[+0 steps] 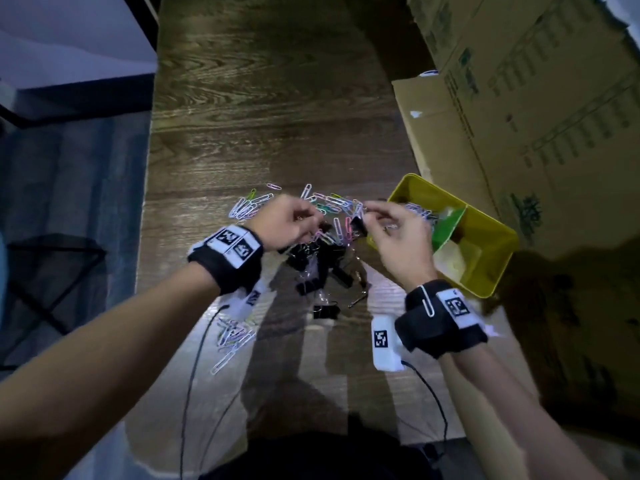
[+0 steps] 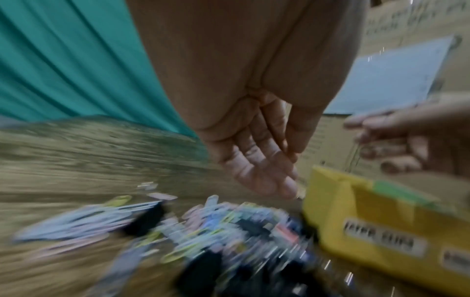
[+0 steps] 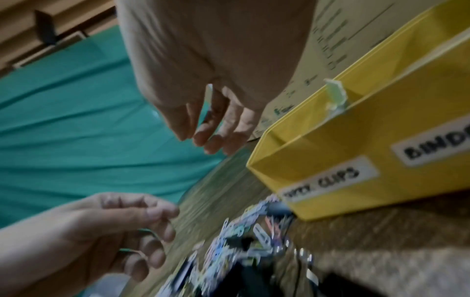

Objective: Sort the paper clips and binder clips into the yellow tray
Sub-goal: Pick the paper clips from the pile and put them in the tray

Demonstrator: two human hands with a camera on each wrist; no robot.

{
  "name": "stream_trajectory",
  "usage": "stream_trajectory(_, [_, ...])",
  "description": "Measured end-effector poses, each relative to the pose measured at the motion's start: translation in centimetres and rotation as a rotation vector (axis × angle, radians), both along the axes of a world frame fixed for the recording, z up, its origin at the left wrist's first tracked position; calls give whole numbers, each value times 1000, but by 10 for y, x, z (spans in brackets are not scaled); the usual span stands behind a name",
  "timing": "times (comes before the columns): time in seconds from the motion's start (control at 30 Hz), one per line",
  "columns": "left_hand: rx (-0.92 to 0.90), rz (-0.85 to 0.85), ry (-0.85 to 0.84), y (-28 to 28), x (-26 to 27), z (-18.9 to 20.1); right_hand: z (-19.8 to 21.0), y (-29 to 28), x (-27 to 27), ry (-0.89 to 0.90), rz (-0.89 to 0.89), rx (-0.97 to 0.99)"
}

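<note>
Few paper clips [image 1: 420, 211] in tray [image 1: 498, 258] at 3 o'clock; most clips [image 1: 325, 202] and binders [image 1: 317, 263] left; left hand [image 1: 289, 220] pinching green clip [image 3: 146, 233], right hand [image 1: 398, 233] grip unclear.

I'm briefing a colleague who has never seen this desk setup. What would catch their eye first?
Probably the tangled heap of coloured paper clips and black binder clips mid-table, with the left hand and right hand raised just above it. Next, the yellow tray at the right, split by a green divider, some paper clips already in its far compartment. Behind it stands a cardboard box.
</note>
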State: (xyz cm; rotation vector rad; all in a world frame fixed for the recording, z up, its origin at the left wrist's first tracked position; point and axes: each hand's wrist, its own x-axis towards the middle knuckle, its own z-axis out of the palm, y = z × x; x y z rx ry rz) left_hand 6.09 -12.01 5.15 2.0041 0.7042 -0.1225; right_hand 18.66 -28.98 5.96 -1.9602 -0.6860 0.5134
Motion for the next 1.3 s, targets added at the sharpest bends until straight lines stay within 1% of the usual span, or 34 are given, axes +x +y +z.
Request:
stream_trajectory(0.1, [204, -110, 147, 16, -62, -24, -16, 7, -47, 107, 309, -41])
stream_trajectory(0.17, [257, -138, 229, 15, -102, -40, -27, 10, -79, 163, 552, -191])
stream_trajectory(0.23, [339, -163, 271, 7, -139, -59, -38, 13, -108, 142, 781, -391])
stream_trajectory(0.3, [379, -171, 253, -9, -170, -75, -54, 14, -136, 26, 895, -562])
stream_trajectory(0.37, [360, -180, 156, -29, -193, -82, -64, 14, -161, -117, 903, -707])
stream_trajectory(0.4, [359, -189, 120, -37, -201, -83, -67, 13, -172, -162, 885, -731])
stream_trajectory(0.47, [407, -178, 99, -45, -214, -81, -70, 13, -190, -213, 867, -706])
stream_trajectory(0.53, [448, -130, 161, -49, -225, -74, -72, 15, -203, -310, 848, -693])
stream_trajectory(0.63, [355, -76, 374, -58, -234, -70, -77, 20, -213, -395, 806, -705])
stream_trajectory(0.7, [333, -52, 408, -65, -233, -77, -76, 25, -213, -383, 817, -690])
stream_trajectory(0.8, [272, 4, 288, -67, -224, -83, -75, 30, -208, -326, 826, -674])
stream_trajectory(0.9, [290, -7, 230, -65, -212, -81, -74, 33, -204, -360, 833, -656])
stream_trajectory(1.03, [296, -15, 196, -54, -200, -78, -73, 37, -197, -354, 830, -682])
stream_trajectory(1.2, [310, -29, 175, -45, -203, -76, -73, 37, -193, -296, 802, -723])
stream_trajectory(1.3, [255, 71, 166, -42, -207, -76, -74, 35, -194, -231, 759, -719])
